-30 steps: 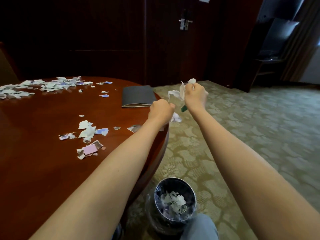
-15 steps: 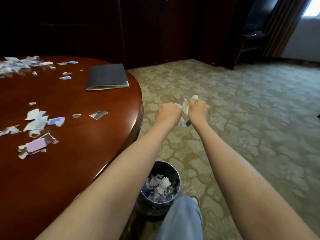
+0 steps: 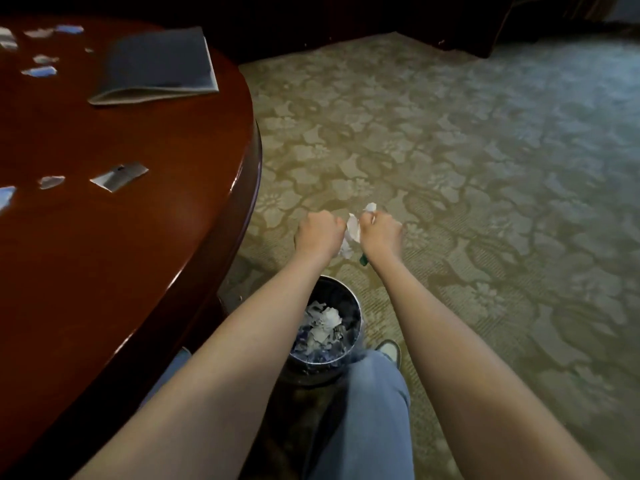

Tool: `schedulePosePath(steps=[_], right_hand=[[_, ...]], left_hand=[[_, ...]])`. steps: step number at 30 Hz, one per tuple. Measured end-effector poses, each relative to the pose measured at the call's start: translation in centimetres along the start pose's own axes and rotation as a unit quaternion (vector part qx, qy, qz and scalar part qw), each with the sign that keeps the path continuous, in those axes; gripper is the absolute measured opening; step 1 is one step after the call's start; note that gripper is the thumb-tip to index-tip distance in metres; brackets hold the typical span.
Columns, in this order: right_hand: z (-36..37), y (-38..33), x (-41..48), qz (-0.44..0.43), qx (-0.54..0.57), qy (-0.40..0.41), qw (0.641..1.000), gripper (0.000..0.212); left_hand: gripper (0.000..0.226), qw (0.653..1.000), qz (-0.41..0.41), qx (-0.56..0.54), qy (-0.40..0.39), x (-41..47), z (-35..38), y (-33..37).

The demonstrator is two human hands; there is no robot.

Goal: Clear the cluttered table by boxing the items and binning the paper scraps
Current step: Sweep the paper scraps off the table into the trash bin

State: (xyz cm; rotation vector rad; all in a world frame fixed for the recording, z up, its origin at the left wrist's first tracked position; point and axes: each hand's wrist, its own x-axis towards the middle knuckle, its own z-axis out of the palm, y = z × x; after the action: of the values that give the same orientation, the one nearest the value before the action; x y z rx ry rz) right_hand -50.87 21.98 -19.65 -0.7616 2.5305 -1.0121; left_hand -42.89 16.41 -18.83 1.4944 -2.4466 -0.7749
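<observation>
Over the carpet (image 3: 485,168) just beyond the bin (image 3: 359,327), the left hand (image 3: 320,233) and right hand (image 3: 381,233) clench crumpled scraps (image 3: 353,232); light, soft and fluttery, these likely need a bunched, whole-fist hold.

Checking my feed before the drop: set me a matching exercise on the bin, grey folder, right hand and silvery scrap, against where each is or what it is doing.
1 bin
2 grey folder
3 right hand
4 silvery scrap

a flat on the table, far part
b on the carpet, torn paper inside
c on the table, nearer than the folder
d grips white paper

Pairs: 1-b, 2-a, 3-d, 4-c.
</observation>
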Motion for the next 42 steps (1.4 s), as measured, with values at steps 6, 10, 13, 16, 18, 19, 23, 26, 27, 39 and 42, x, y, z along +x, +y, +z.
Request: schedulePosePath(steps=[6,10,13,16,18,19,23,26,27,39,42], right_hand=[[5.3,3.2,0.3,0.028,-0.022,-0.047,0.998,0.042],[7.6,4.4,0.0,0.042,-0.023,-0.075,0.996,0.04],[8.7,4.9,-0.1,0.043,-0.026,-0.091,0.995,0.038],[10.2,5.6,0.1,0.055,-0.041,-0.105,0.992,0.038],[11.4,6.3,0.1,0.064,-0.056,-0.123,0.989,0.038],[11.9,6.6,0.1,0.071,-0.057,-0.131,0.987,0.039],[13.3,7.5,-0.2,0.096,-0.065,-0.154,0.981,0.037],[13.6,7.8,0.1,0.105,-0.063,-0.166,0.978,0.035],[13.7,7.9,0.2,0.106,-0.063,-0.169,0.978,0.035],[15.1,9.7,0.6,0.095,-0.127,-0.315,0.936,0.029],[14.7,9.8,0.6,0.093,-0.136,-0.339,0.926,0.033]], left_hand=[[0.045,0.999,-0.021,0.034,-0.035,1.0,4.1,-3.7],[0.045,0.997,-0.031,0.041,-0.053,1.1,5.6,-5.5],[0.046,0.997,-0.033,0.047,-0.049,1.3,6.4,-6.5],[0.047,0.996,-0.047,0.051,-0.059,1.0,7.2,-7.3],[0.045,0.995,-0.063,0.047,-0.06,0.9,7.8,-7.9],[0.044,0.995,-0.072,0.044,-0.061,0.9,8.1,-8.2],[0.041,0.993,-0.094,0.035,-0.066,1.3,9.2,-9.1],[0.038,0.992,-0.105,0.024,-0.072,1.6,9.8,-9.2],[0.036,0.991,-0.11,0.019,-0.075,1.7,10.0,-9.2],[0.035,0.967,-0.166,0.0,-0.191,2.1,12.0,-10.8],[0.034,0.963,-0.167,0.005,-0.212,2.0,12.0,-11.1]])
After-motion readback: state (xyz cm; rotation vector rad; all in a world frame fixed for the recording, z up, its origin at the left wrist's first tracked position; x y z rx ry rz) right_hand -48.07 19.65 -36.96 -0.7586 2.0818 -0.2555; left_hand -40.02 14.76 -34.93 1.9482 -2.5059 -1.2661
